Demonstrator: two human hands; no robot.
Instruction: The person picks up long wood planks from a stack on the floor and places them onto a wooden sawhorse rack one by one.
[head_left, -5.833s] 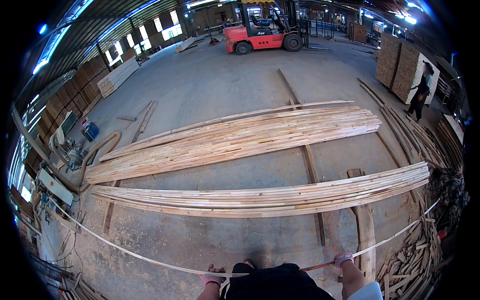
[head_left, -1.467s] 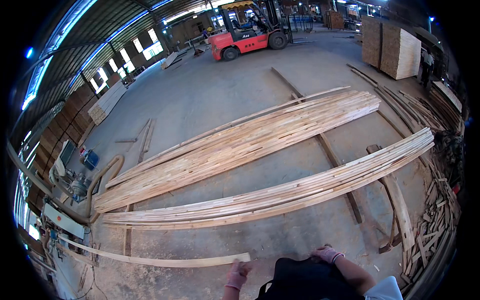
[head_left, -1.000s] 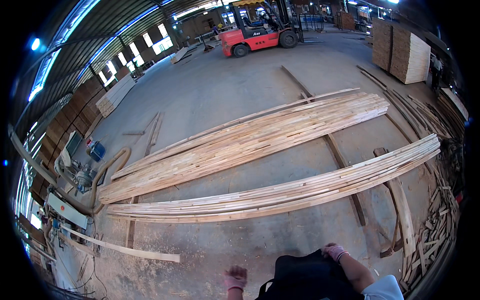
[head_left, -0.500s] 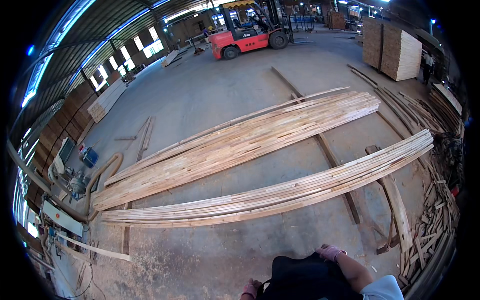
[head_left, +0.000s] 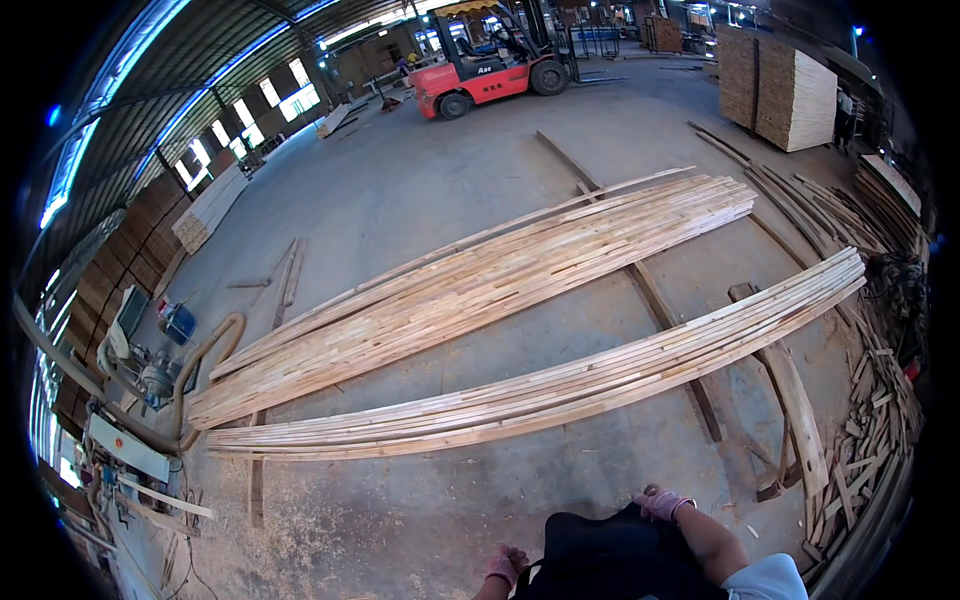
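Observation:
My left hand (head_left: 505,563), in a pinkish glove, is raised at the lower edge beside my dark clothing (head_left: 590,555). Its fingers are curled and nothing shows in them. My right hand (head_left: 662,503), gloved alike, is closed at the upper right edge of that clothing; whether it grips anything is hidden. Ahead of both hands, a narrow row of long pale wood strips (head_left: 540,395) lies across low wooden supports. Beyond it rests a wider layer of similar strips (head_left: 480,290). Neither hand touches the wood.
Scrap wood (head_left: 865,430) is heaped at the right, near a rough timber support (head_left: 790,410). A machine with a hose (head_left: 155,375) stands at left, above a pale strip (head_left: 165,495). Sawdust (head_left: 330,530) covers nearby floor. A red forklift (head_left: 490,80) and stacked lumber (head_left: 775,90) stand farther off.
My left hand has risen slightly into view beside my clothing. The pale strip by the machine at lower left has shifted left. The whole view has turned a little; the stacked wood has not visibly moved.

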